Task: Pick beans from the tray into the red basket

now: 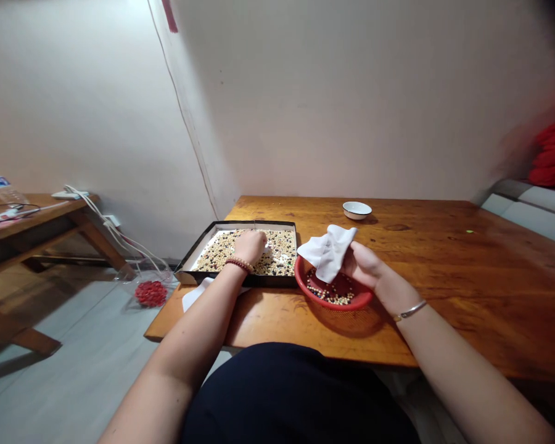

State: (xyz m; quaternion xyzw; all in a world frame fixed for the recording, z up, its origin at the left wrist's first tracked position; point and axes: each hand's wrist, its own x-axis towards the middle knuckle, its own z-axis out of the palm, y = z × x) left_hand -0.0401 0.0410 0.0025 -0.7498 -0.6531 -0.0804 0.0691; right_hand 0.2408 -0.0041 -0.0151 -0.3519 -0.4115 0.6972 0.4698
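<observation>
My left hand (250, 246), a bead bracelet at its wrist, is closed and reaches down over a shallow black-rimmed tray (198, 250). Mixed beans (277, 242), mostly pale yellow with dark ones among them, cover the tray's bottom. A bit of white shows beside the fingers, but what they hold is hidden. My right hand (363, 264) grips a white cloth (327, 253) that hangs over a red plastic basket (361, 302). Inside the basket lie more mixed beans (340, 297). Another white cloth (197, 295) is partly under the tray's near edge.
A small white bowl (357, 211) with a dark rim stands farther back on the wooden table (444, 265). On the floor at left sits a clear bag (152, 292) with red contents. Cables (129, 242) hang from a second table (58, 213) holding a plastic bottle (2, 186).
</observation>
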